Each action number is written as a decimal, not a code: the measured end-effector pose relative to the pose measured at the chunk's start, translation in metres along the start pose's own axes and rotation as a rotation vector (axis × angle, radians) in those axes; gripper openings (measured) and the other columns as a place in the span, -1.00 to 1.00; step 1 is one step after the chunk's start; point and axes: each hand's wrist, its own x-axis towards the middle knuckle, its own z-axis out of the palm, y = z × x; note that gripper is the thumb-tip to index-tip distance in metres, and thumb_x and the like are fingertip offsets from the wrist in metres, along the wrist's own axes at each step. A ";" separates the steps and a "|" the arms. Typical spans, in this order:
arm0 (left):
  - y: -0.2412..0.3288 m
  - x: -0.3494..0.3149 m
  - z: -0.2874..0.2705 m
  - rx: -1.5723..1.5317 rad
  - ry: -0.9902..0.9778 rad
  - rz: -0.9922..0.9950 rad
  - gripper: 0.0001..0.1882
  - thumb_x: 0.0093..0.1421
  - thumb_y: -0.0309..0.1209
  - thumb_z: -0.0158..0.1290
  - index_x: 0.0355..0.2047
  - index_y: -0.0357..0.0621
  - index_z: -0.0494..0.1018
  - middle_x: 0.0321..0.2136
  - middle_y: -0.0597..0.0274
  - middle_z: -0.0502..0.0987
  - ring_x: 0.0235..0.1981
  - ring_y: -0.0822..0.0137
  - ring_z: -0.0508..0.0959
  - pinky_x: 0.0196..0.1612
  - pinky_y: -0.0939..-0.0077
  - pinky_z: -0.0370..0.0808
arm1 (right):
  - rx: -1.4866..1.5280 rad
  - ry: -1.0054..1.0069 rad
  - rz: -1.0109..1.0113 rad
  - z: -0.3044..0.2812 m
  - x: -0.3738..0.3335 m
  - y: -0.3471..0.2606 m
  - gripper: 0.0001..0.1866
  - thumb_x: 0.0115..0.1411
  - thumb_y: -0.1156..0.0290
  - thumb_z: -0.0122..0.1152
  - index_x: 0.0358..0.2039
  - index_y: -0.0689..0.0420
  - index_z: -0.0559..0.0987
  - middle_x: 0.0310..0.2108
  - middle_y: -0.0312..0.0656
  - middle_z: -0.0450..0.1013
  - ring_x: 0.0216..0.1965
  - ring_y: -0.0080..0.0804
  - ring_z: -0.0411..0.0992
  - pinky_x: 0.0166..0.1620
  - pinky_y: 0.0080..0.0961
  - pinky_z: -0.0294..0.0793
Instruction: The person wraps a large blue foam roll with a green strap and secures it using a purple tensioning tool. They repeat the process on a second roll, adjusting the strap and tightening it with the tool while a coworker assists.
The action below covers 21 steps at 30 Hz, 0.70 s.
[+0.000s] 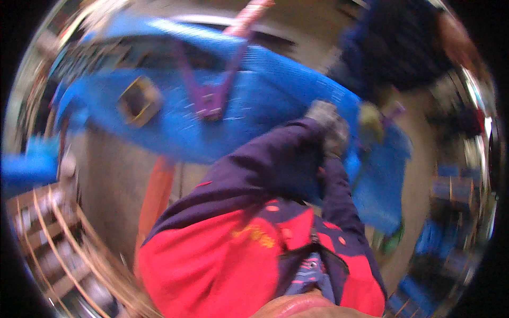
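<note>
The whole picture is smeared by motion. My left hand (pixel 320 112), in a greyish-white glove, reaches across to the right edge of a large blue sheet-like surface (pixel 265 79). My right hand (pixel 335 139), gloved alike, is right beside it and seems to touch or overlap it. Blur hides the fingers of both, so I cannot make out whether they hold anything. A purple V-shaped piece (pixel 209 106) rests on the blue surface, left of my hands. Farther left is a small dark box-like thing with a yellow rim (pixel 139 102).
A person in dark clothes (pixel 397 42) is at the upper right. A yellowish-green blurred shape (pixel 371 123) is near my hands. An orange post (pixel 155 193) stands below the blue surface. Stacked bundles with light bands (pixel 58 238) lie at the lower left, blue-and-brown stacks (pixel 453 191) at right.
</note>
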 end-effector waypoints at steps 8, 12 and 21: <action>-0.046 -0.120 -0.251 0.011 0.031 0.162 -0.36 0.19 -0.13 0.26 0.25 -0.03 0.42 0.10 -0.04 0.54 0.11 -0.06 0.56 0.15 0.07 0.52 | -0.022 0.128 -0.038 -0.010 -0.005 -0.005 -0.47 0.42 0.10 0.08 0.19 0.27 0.51 0.24 0.10 0.37 0.31 0.10 0.27 0.34 0.00 0.27; -0.144 -0.244 -0.404 0.290 0.462 -0.299 -0.77 0.30 -0.26 0.11 -0.11 0.02 0.66 -0.18 0.05 0.68 -0.17 0.01 0.68 -0.07 0.24 0.62 | -0.021 0.122 0.019 -0.011 -0.007 -0.012 -0.49 0.43 0.10 0.09 0.17 0.26 0.53 0.25 0.06 0.37 0.31 0.07 0.27 0.35 -0.03 0.25; -0.262 -0.308 -0.403 0.464 -0.196 -0.853 -0.57 0.13 -0.28 0.26 0.02 -0.06 0.56 -0.02 -0.06 0.63 0.01 -0.05 0.63 0.04 0.17 0.57 | -0.042 0.161 -0.024 -0.010 -0.004 -0.009 -0.50 0.42 0.13 0.11 0.18 0.25 0.52 0.23 0.04 0.39 0.29 0.03 0.29 0.33 -0.06 0.28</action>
